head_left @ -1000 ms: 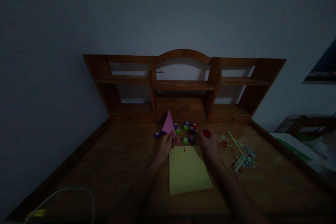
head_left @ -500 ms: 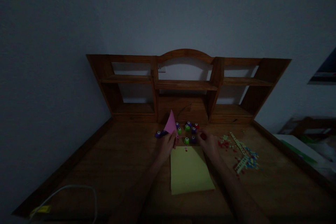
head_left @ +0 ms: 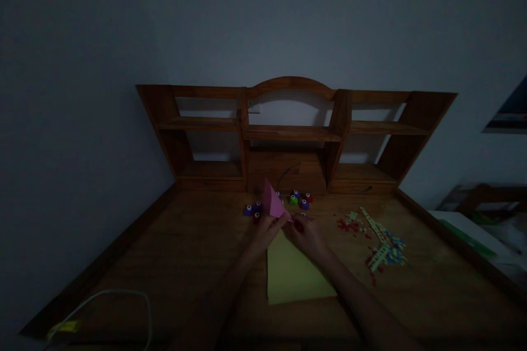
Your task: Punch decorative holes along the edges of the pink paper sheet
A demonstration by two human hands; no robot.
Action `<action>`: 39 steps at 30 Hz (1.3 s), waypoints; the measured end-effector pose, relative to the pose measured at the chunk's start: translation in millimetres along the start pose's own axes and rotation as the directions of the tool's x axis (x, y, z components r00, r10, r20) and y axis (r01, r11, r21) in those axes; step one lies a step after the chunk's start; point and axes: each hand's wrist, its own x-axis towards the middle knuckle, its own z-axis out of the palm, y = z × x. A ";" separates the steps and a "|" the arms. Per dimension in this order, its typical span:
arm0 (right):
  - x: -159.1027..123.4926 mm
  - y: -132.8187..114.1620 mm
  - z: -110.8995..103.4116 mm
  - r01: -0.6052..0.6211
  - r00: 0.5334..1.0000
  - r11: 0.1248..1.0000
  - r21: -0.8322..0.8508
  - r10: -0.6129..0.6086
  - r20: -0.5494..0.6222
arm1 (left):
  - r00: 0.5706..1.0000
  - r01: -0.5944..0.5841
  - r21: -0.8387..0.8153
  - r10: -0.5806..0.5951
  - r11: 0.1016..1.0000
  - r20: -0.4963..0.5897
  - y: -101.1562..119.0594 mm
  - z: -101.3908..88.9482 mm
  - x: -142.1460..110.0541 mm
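Over the worktop (head_left: 193, 241), the left grip (head_left: 265, 232) is pinching the pink paper (head_left: 273, 203), probably light and easily creasing, suitably by its lower edge, while the right grip (head_left: 309, 236) is holding a red piece (head_left: 299, 225).

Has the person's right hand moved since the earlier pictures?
Yes: against the wooden shelf unit, the right hand has moved left, toward the left hand, and now covers the yellow paper's upper right corner.
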 end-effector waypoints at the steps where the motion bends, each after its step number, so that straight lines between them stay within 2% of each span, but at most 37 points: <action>1: 0.8 1.0 0.2 -0.053 0.998 0.996 0.071 0.054 -0.022 | 0.999 -0.029 -0.016 0.029 0.999 0.015 -0.7 0.9 0.9; 3: 3.1 2.9 -0.3 -0.182 0.978 0.943 0.279 0.202 -0.047 | 0.994 -0.111 -0.045 0.112 0.993 0.020 -4.1 2.6 5.0; 5: 6.1 5.6 -2.5 -0.269 0.941 0.840 0.471 0.333 -0.056 | 0.981 -0.194 -0.054 0.194 0.979 -0.019 -9.3 2.9 11.4; 8: 10.6 12.1 -7.6 -0.298 0.901 0.715 0.633 0.429 -0.060 | 0.960 -0.257 0.007 0.257 0.966 -0.108 -19.1 0.3 21.4; 10: 12.9 16.0 -9.8 -0.327 0.866 0.598 0.732 0.499 -0.021 | 0.966 -0.202 -0.009 0.198 0.979 -0.164 -26.2 -1.4 26.3; 11: 13.8 17.2 -10.1 -0.334 0.851 0.532 0.778 0.525 0.006 | 0.979 -0.136 -0.030 0.130 0.990 -0.157 -29.4 -1.7 27.9; 13: 15.1 17.6 -9.4 -0.330 0.838 0.428 0.841 0.544 0.052 | 0.996 0.000 -0.084 -0.008 0.996 -0.094 -34.6 -0.8 29.5; 15: 15.8 16.3 -7.2 -0.326 0.840 0.368 0.871 0.535 0.089 | 0.998 0.065 -0.125 -0.063 0.990 0.016 -36.5 1.7 29.1; 18: 15.4 14.0 -1.9 -0.353 0.860 0.358 0.865 0.489 0.148 | 0.988 0.054 -0.145 -0.031 0.988 0.152 -33.2 6.1 25.6; 21: 12.6 10.8 4.1 -0.373 0.882 0.382 0.845 0.430 0.195 | 0.977 0.027 -0.152 0.007 0.988 0.215 -28.1 9.2 20.2; 27: 8.0 -3.5 4.5 -0.376 0.892 0.402 0.835 0.402 0.208 | 0.986 0.015 -0.208 0.020 0.978 0.165 -34.6 11.2 19.9; 30: 9.8 -6.2 -0.7 -0.344 0.896 0.364 0.865 0.402 0.187 | 0.989 0.037 -0.252 0.001 0.967 0.149 -38.2 9.5 23.3; 34: 12.9 -1.7 -10.8 -0.299 0.898 0.320 0.899 0.412 0.152 | 0.986 0.094 -0.300 -0.047 0.949 0.161 -33.4 5.3 21.1; 39: 15.9 12.7 -21.8 -0.244 0.916 0.375 0.895 0.393 0.085 | 0.969 0.115 -0.279 -0.046 0.954 0.242 -31.0 2.0 17.2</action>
